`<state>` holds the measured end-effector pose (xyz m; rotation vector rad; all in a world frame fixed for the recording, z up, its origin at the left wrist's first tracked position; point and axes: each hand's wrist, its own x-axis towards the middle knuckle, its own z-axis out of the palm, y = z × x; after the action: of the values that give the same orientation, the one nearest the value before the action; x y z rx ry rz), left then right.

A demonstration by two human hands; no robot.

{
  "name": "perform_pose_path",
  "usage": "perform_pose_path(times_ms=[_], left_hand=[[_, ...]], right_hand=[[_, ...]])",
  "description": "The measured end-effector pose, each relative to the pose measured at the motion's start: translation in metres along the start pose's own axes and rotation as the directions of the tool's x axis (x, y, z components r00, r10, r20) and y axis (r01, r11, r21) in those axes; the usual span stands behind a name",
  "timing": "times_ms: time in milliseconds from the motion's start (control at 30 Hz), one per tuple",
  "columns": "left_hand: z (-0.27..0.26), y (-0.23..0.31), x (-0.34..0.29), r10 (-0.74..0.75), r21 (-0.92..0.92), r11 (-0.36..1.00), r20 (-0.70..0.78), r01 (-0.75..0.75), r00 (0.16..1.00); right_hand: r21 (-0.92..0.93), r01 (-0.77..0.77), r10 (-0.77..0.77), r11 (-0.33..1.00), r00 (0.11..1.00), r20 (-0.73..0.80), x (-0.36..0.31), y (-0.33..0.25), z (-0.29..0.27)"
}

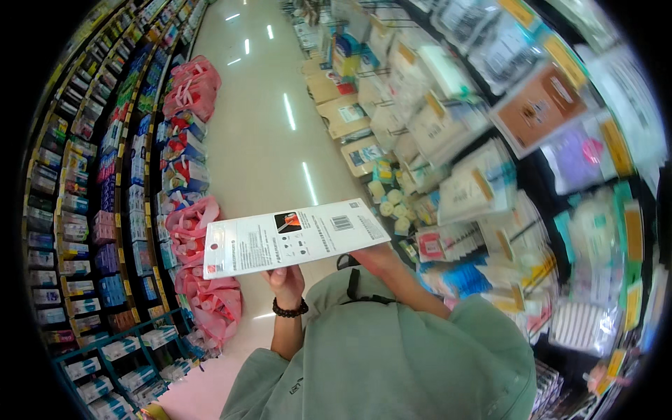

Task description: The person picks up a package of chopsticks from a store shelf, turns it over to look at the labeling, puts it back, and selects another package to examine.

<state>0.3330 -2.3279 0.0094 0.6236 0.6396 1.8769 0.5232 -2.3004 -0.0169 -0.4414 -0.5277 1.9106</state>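
Observation:
A flat white package [297,239] is held out level in front of my body. Its upper face carries small print, line icons, a barcode and a dark photo with something red in it; a hang hole shows near its left end. My left hand [285,281], with a dark beaded bracelet on the wrist, grips the near edge left of the middle. At the right end, my right hand [375,257] holds the near corner. Most fingers of both hands are hidden under the package. What is inside it cannot be seen.
On the right, a rack [483,182] of hanging bagged goods stands close to my right arm. Shelves [115,182] of small boxes line the left, with pink bags [203,231] along their foot. A shiny pale aisle floor [262,133] runs ahead between them.

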Motion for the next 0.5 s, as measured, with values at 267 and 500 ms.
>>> perform_pose_path(times_ms=[267, 500], left_hand=[[-0.040, -0.012, 0.111, 0.077, 0.137, 0.989, -0.105, -0.062, 0.992], [-0.076, -0.009, 0.256, 0.002, 0.308, 0.951, -0.145, 0.043, 0.989]], right_hand=[[0.052, -0.115, 0.105, 0.992, 0.980, 0.172, 0.153, 0.002, 0.000], [-0.006, -0.219, 0.217, 0.976, 0.960, 0.179, 0.334, 0.014, -0.024]])
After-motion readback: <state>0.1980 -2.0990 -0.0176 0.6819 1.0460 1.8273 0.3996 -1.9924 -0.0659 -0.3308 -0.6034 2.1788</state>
